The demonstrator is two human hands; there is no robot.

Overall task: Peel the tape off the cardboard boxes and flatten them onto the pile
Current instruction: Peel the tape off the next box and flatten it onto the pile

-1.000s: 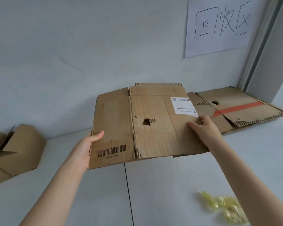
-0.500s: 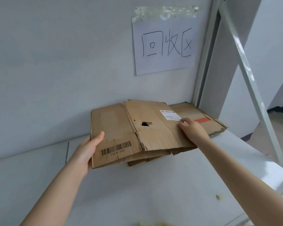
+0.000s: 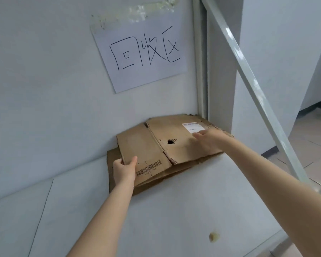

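A flattened brown cardboard box (image 3: 146, 145), with a barcode, a ragged hole and a white shipping label, lies on top of the pile of flat cardboard (image 3: 113, 156) in the table's far corner against the wall. My left hand (image 3: 124, 168) grips the box's near left corner, thumb on top and fingers underneath. My right hand (image 3: 209, 139) rests flat on the box's right half, fingers straight, just below the label.
A handwritten paper sign (image 3: 141, 52) is taped to the wall above the pile. A slanted white metal bar (image 3: 248, 78) crosses on the right, past the table's edge. A small yellowish scrap of tape (image 3: 214, 237) lies on the white table (image 3: 174, 210) near me.
Both hands carried the flattened box to the right and set it down on the pile in the corner. My right hand has flattened out on top of it.
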